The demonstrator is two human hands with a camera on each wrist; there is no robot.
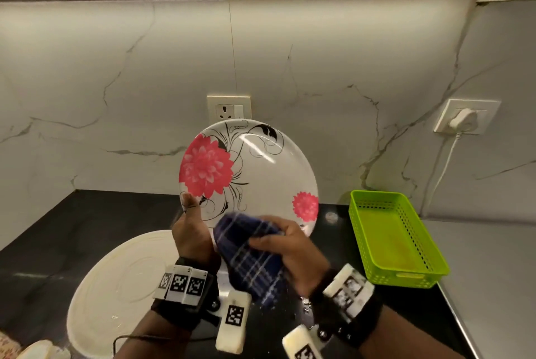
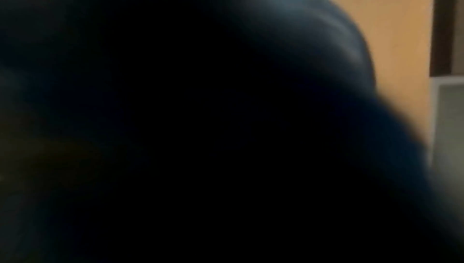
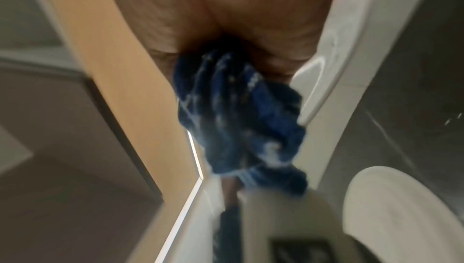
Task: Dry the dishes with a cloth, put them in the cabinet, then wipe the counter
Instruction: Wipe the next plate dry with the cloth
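Fingers of the right hand [image 1: 290,251] bunch the cloth [image 1: 249,254] against the plate [image 1: 261,173] at its 6 o'clock edge; its bare face lies toward 12. Left hand [image 1: 190,231] pinches the rim at 8, thumb on the front. Plate stands upright over the counter [image 1: 87,228], white, red flowers, glossy.

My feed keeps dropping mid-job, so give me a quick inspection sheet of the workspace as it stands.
Surface: black counter, small wet spots near the hands.
Job's things: floral plate held upright; blue checked cloth against its lower edge; cream plate lying face down on the counter.
Clutter: green basket, nothing seen inside.
Grippers: left hand grips the floral plate, thumb on its face; right hand grips the cloth.
Cables: white cord hanging from the wall plug.
Surroundings: marble backsplash, cabinet above.
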